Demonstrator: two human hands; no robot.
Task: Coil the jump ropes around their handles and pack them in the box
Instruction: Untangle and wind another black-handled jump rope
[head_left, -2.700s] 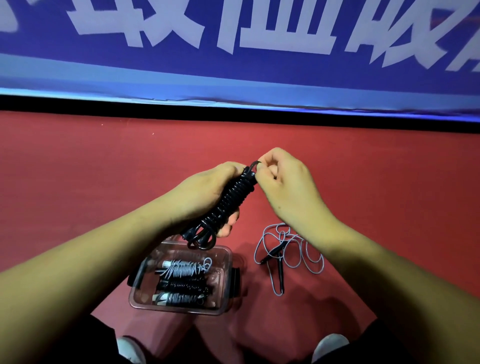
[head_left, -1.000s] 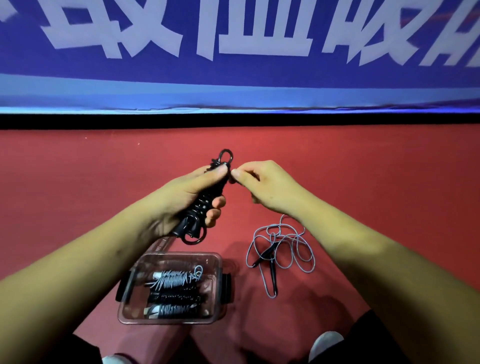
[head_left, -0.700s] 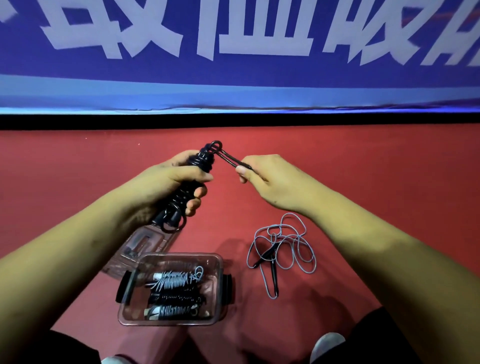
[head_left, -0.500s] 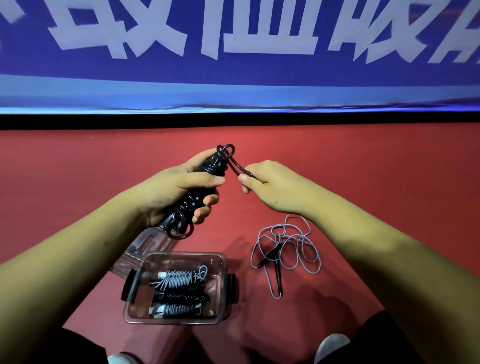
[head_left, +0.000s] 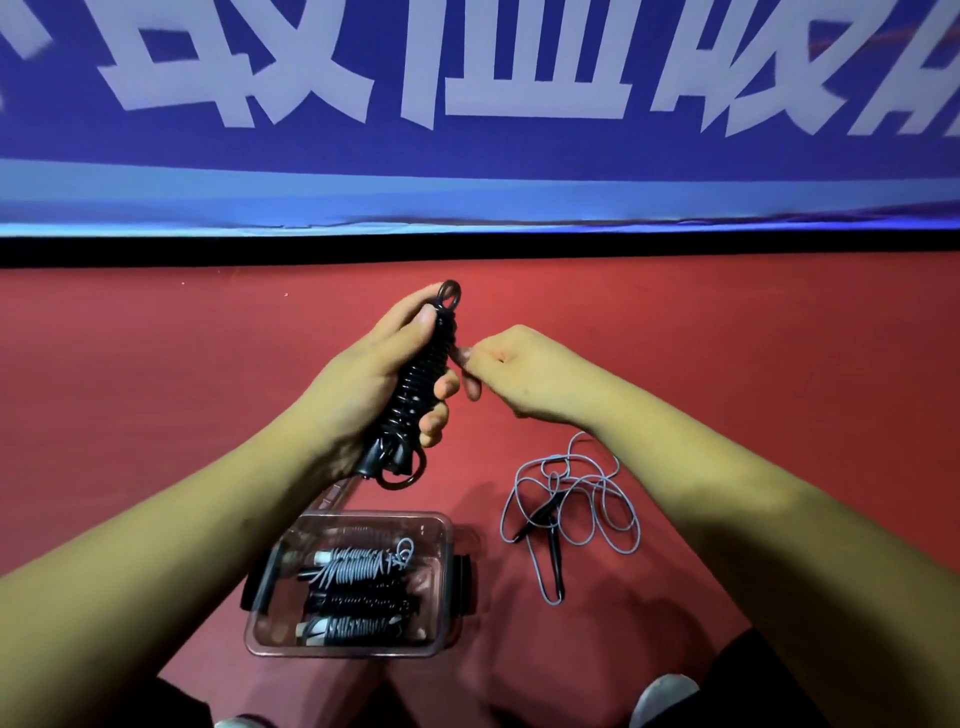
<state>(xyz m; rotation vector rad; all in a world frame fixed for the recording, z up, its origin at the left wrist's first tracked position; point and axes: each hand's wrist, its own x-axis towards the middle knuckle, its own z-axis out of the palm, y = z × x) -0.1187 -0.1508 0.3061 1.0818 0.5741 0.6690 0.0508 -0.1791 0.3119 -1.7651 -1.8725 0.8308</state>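
Since a moment ago the pulled-out loop has been drawn in against the coiled black rope (head_left: 421, 384). It is held in the air above the box (head_left: 363, 515), with the left hand (head_left: 363, 379) clamped round it and the right hand (head_left: 519, 374) pinching its side. Three coiled ropes lie in the box, and a grey rope (head_left: 537, 517) lies loose on the floor (head_left: 727, 364) beside it

Black coiled rope (head_left: 421, 384) tilted, grey rope (head_left: 554, 525) (uncoiled) beside clear box (head_left: 363, 515)

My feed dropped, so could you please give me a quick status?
Left hand grips coiled black rope. Right hand pinches its side. Three coils in box. Grey rope loose on floor, beside box.
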